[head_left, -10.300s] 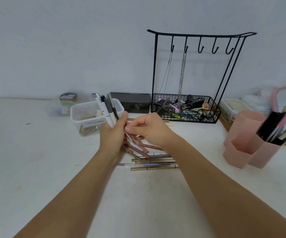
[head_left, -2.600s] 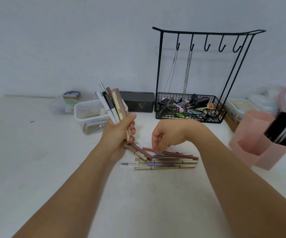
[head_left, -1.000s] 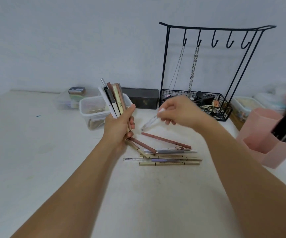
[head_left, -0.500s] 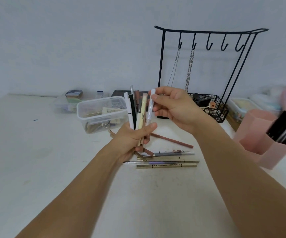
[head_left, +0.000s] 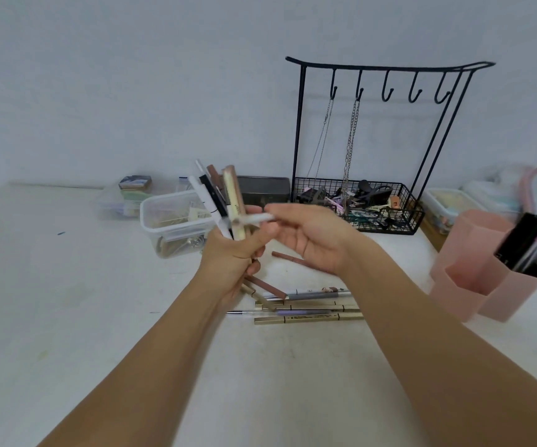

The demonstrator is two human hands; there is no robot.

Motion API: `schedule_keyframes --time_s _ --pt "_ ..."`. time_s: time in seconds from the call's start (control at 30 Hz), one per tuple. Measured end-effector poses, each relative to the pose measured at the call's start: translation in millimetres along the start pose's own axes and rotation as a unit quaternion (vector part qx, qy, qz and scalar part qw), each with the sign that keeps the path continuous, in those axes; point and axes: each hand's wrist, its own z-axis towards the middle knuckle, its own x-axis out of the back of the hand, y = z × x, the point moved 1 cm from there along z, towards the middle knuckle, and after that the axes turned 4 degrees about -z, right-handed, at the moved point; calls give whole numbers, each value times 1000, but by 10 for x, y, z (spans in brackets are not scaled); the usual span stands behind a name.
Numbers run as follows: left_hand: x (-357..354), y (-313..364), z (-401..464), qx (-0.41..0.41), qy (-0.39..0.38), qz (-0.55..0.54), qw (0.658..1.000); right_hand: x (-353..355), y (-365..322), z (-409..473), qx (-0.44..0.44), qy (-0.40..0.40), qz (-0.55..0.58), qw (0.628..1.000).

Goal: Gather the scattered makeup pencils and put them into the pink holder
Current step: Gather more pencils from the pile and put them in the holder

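Note:
My left hand (head_left: pixel 233 258) grips an upright bundle of makeup pencils (head_left: pixel 220 198), white, black, brown and beige. My right hand (head_left: pixel 309 237), just to its right, pinches a white pencil (head_left: pixel 259 218) that lies sideways against the bundle. Several more pencils (head_left: pixel 309 306) lie in a loose row on the white table below my hands, and a brown one (head_left: pixel 294 259) lies partly hidden behind my right hand. The pink holder (head_left: pixel 473 282) stands at the right edge, with dark pens in its right compartment.
A clear plastic tub (head_left: pixel 172 221) sits behind my left hand. A black wire jewellery stand (head_left: pixel 377 140) with hanging chains and a basket of clips stands at the back. A dark box (head_left: pixel 265 190) and small containers (head_left: pixel 131 195) line the wall.
My right hand picked a white pencil up off the table and brought it to the bundle in my left hand. It now lies sideways against the bundle instead of upright.

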Motion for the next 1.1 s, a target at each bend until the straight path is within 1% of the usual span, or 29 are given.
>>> schedule_keyframes --time_s 0.07,0.17,0.2,0.27,0.3,0.33,0.37,0.43,0.47,0.5,0.53,0.57,0.6,0.63,0.67,0.73,0.83,0.9,0.93,1.0,1.1 --pt "56 7 33 -19 34 18 999 -12 65 6 -27 -22 -97 995" --pt "91 20 47 -14 80 63 995 12 65 3 -37 -20 -258 965" --pt "78 22 41 -17 88 79 993 12 32 -15 -33 -29 -307 951" --pt "48 8 34 -27 93 113 989 5 -88 -79 5 -38 -426 904" --pt "31 16 23 -29 93 125 987 -4 -149 -120 25 -40 -449 892" --pt "6 36 2 -28 92 131 987 -22 -187 -175 40 -59 -435 898" --pt "-18 46 -18 -27 86 141 986 -61 -197 -248 41 -88 -396 913" --pt "-114 51 -110 -24 57 179 982 -163 -95 -428 34 -129 -341 931" --pt "-180 33 -176 -30 33 195 980 -228 2 -503 41 -112 -343 932" --pt "-273 -4 -266 -42 6 202 979 -271 106 -586 62 -57 -354 932" --pt "-372 -38 -365 -53 -15 200 978 -297 197 -654 91 20 -355 930" --pt "-426 -97 -413 -65 -25 198 978 -303 276 -690 111 98 -345 927" --pt "-514 -131 -470 -76 -32 206 975 -275 318 -758 120 160 -324 925" --pt "-590 -174 -503 -90 -42 221 970 -237 337 -832 122 193 -301 926" --pt "-662 -227 -541 -98 -56 241 964 -186 345 -916 120 212 -280 929" --pt "-805 -328 -631 -87 -83 268 956 -64 330 -1096 116 236 -252 931" --pt "-1012 -527 -840 -59 -139 318 936 136 341 -1404 108 283 -240 922" --pt "-1116 -637 -951 -49 -147 346 925 232 379 -1548 101 308 -238 916" --pt "-1165 -661 -1003 -54 -148 344 926 263 382 -1619 106 312 -227 916" --pt "-1200 -677 -1035 -55 -153 306 938 313 366 -1678 115 318 -212 917" --pt "-1170 -679 -1054 -19 -176 295 939 391 319 -1734 126 318 -186 921"
